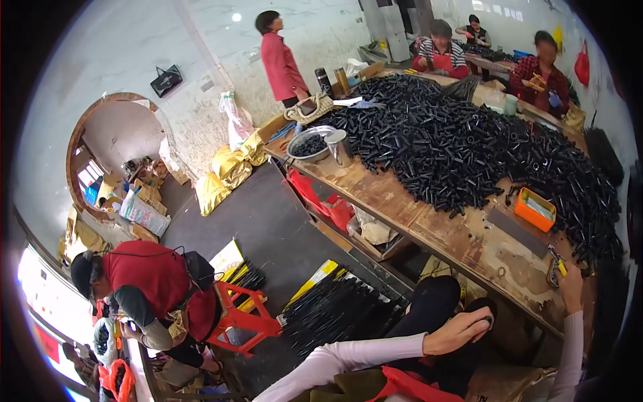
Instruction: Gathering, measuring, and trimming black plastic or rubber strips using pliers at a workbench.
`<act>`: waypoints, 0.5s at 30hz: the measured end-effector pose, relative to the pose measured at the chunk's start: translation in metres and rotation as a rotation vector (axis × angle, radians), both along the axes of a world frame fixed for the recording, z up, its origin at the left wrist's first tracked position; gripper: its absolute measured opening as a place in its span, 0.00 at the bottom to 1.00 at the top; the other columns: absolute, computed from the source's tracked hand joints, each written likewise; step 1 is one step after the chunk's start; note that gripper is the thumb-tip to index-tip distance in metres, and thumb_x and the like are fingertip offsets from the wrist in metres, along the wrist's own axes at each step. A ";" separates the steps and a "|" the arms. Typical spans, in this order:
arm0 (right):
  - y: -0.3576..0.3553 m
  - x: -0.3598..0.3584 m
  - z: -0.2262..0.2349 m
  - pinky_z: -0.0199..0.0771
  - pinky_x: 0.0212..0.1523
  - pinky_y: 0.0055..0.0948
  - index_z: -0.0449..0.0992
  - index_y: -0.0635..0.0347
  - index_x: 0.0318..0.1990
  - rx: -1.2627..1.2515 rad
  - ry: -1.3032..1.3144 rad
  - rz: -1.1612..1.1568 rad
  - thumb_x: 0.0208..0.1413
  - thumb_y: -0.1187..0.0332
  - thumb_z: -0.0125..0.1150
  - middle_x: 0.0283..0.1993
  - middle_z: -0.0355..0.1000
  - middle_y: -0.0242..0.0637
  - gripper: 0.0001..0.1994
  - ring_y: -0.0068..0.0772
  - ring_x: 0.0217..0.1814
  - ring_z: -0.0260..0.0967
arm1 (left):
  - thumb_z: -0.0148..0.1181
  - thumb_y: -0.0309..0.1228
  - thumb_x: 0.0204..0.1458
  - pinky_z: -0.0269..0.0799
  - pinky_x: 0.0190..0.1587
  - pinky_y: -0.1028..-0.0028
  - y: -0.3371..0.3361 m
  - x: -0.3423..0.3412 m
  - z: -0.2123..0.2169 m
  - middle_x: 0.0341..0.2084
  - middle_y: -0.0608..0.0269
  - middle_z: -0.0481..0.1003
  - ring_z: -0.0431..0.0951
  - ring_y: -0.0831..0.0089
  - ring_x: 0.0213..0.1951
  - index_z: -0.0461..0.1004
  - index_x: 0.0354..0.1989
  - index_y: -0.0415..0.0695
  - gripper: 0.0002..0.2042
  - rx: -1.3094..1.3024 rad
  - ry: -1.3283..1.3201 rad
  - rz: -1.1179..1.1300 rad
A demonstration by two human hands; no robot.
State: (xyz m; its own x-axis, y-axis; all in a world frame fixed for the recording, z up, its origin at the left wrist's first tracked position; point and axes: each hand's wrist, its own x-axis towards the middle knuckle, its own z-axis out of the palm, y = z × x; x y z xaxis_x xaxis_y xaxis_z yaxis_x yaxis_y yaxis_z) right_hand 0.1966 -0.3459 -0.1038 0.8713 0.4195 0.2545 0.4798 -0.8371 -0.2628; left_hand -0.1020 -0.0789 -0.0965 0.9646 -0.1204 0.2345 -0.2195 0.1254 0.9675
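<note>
My left hand (462, 331) is low in front of me, over my dark-trousered legs. Its fingers are curled closed beside a dark shape, and what they hold, if anything, I cannot make out. At the right end of the wooden table (402, 201) my right hand (571, 288) is closed on pliers (558, 260) with a yellow handle. Just left of the pliers sits a small dark container (552, 273). A great heap of short black tubes (435, 141) covers much of the tabletop. Near my right hand lie a flat dark strip (517, 232) and an orange box (535, 209) with pale pieces in it.
A metal bowl (311, 144) of black parts and a lidded metal cup (339, 147) stand at the table's left end. Bundles of long black rods (335, 308) lie on the floor. At left a person bends beside a red stool (248, 318); other people are beyond the table.
</note>
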 end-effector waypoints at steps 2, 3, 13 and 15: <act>0.006 -0.001 0.003 0.69 0.44 0.48 0.76 0.65 0.43 -0.004 0.006 -0.027 0.47 0.70 0.67 0.40 0.74 0.55 0.15 0.60 0.45 0.70 | 0.42 0.41 0.67 0.63 0.30 0.76 -0.001 -0.011 -0.010 0.22 0.66 0.65 0.65 0.77 0.25 0.66 0.38 0.41 0.15 0.003 -0.003 0.050; 0.007 -0.005 0.004 0.69 0.44 0.48 0.76 0.65 0.43 -0.009 0.029 -0.057 0.47 0.70 0.66 0.40 0.74 0.55 0.15 0.60 0.45 0.70 | 0.42 0.41 0.67 0.63 0.30 0.76 0.000 -0.020 -0.007 0.23 0.66 0.65 0.65 0.77 0.25 0.66 0.39 0.41 0.15 0.004 0.011 0.095; 0.003 0.013 -0.011 0.70 0.45 0.44 0.76 0.67 0.42 0.104 0.049 -0.045 0.46 0.71 0.64 0.38 0.75 0.54 0.15 0.58 0.44 0.71 | 0.39 0.41 0.68 0.59 0.31 0.75 0.005 -0.050 0.013 0.22 0.64 0.60 0.60 0.74 0.25 0.64 0.40 0.40 0.16 0.044 -0.166 0.169; -0.004 0.023 -0.017 0.70 0.41 0.41 0.75 0.69 0.39 0.158 0.042 -0.021 0.45 0.72 0.64 0.34 0.75 0.52 0.13 0.54 0.40 0.73 | 0.38 0.41 0.68 0.59 0.31 0.74 0.001 -0.043 -0.006 0.21 0.64 0.59 0.60 0.74 0.25 0.64 0.40 0.41 0.15 0.039 -0.131 0.189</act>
